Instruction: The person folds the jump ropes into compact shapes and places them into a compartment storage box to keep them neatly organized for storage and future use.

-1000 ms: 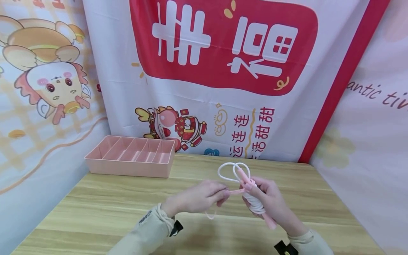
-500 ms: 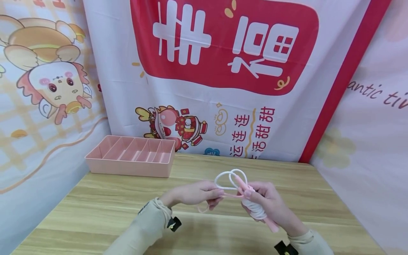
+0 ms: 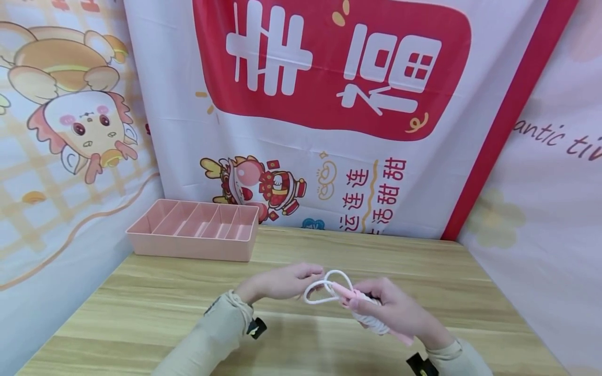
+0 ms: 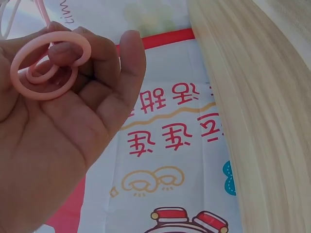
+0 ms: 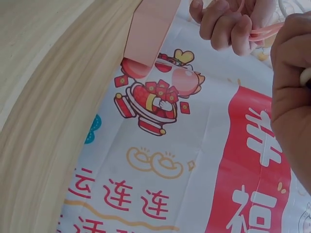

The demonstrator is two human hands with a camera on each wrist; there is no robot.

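Note:
My right hand (image 3: 392,308) grips a bundled jump rope, its white cord (image 3: 373,322) wound round pink handles (image 3: 342,290). Two white loops (image 3: 339,271) stick out from the bundle's upper end, overlapping the left fingertips in the head view. Just left of it, my left hand (image 3: 284,282) holds a thin pink cord (image 4: 43,95) between curled fingers and thumb; the cord coils into a ring there. Pink strands (image 5: 266,32) stretch between the two hands in the right wrist view. Where the pink cord meets the bundle is partly hidden by the right thumb.
A pink divided box (image 3: 188,248) stands at the table's back left, its compartments facing up. The wooden table (image 3: 291,344) lies beneath both hands. A printed cloth (image 3: 282,136) hangs right behind the table's back edge.
My right hand has tilted the bundle, so its white loops have swung down and left, in front of the left fingers. My left hand has drawn the pink cord leftward.

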